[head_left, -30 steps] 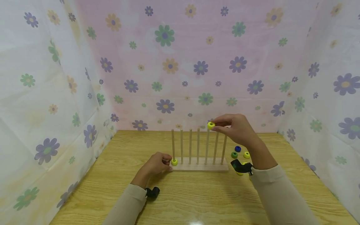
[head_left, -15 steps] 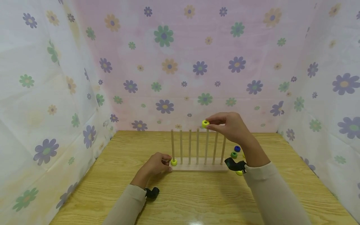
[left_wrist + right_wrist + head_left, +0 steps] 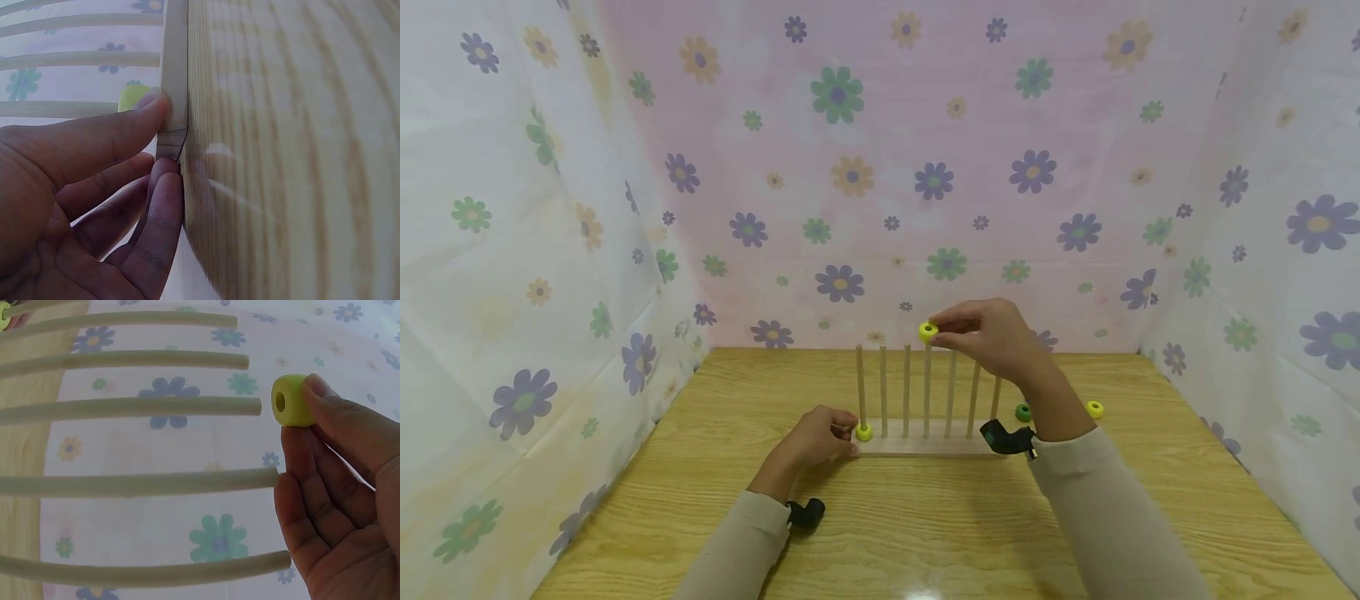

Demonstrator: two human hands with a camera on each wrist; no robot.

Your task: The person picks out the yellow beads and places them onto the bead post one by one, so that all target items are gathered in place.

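A wooden peg rack [image 3: 934, 447] with several upright pegs stands on the table. My left hand [image 3: 814, 437] grips the left end of its base, thumb [image 3: 134, 122] on the front and fingertips curled against the end. A yellow bead [image 3: 864, 434] sits at the foot of the leftmost peg, just by those fingers. Above the rack, my right hand [image 3: 996, 335] pinches another yellow bead [image 3: 299, 405] between thumb and fingertips. Its hole faces a peg tip [image 3: 253, 406] in the right wrist view, a small gap between them. In the head view it overlaps the top of a middle peg.
Right of the rack, a green bead [image 3: 1023, 412] and a yellow bead [image 3: 1095, 409] lie on the wooden table [image 3: 880, 525]; my right forearm hides the area between. Flowered cloth [image 3: 887, 125] hangs behind and on both sides.
My right hand has moved left along the peg tops, carrying the yellow bead. Its forearm now covers the blue bead and some others. The left hand keeps its grip on the base.
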